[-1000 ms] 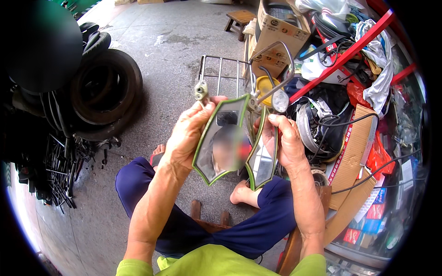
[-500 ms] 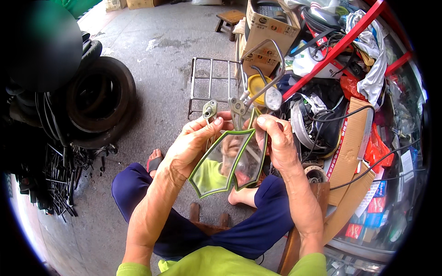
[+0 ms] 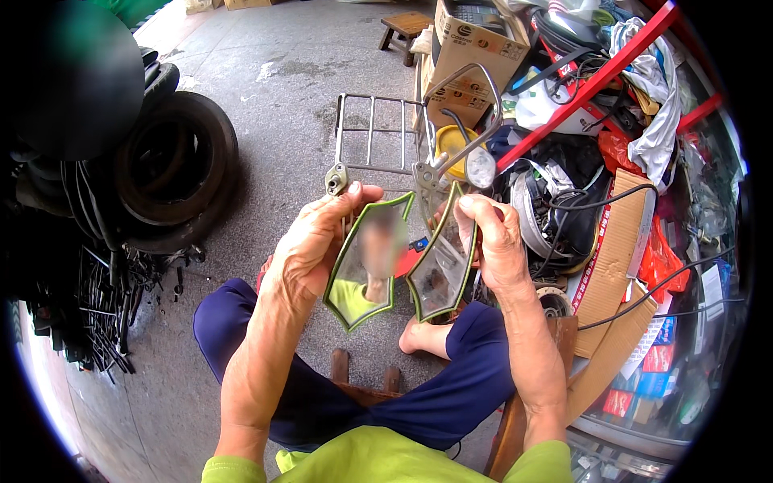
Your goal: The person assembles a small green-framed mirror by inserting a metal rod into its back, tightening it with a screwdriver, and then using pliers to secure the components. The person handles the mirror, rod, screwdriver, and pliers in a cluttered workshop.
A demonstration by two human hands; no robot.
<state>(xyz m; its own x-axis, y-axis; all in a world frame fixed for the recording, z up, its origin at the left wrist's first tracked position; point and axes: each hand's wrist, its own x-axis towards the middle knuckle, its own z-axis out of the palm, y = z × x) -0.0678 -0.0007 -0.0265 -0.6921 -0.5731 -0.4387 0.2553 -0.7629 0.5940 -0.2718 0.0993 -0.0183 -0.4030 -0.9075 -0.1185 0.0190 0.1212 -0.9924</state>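
Note:
Two angular rear-view mirrors with green rims are held up side by side over my knees, a narrow gap between them. My left hand [image 3: 310, 237] is closed on the left mirror [image 3: 354, 294], pinching it near its upper left edge by the metal mount, which pokes up above the fingers. In my right hand [image 3: 495, 241] is the right mirror [image 3: 439, 278], gripped along its right side with the thumb on top. Their glass faces me and reflects a lime-green shirt in the left one. Behind them stands a metal rack [image 3: 374, 133] with a curved bar.
Stacked tires [image 3: 217, 173] and a heap of loose metal parts [image 3: 113, 310] lie at the left. Cardboard boxes [image 3: 475, 48] and a small wooden stool [image 3: 407, 30] stand at the back. On the right are a red frame bar [image 3: 592, 84], cables, bags and a glass case.
The mirrors have moved apart: the left one shifted left and up, its mount with it. The right one moved slightly right, and a gap now shows between them.

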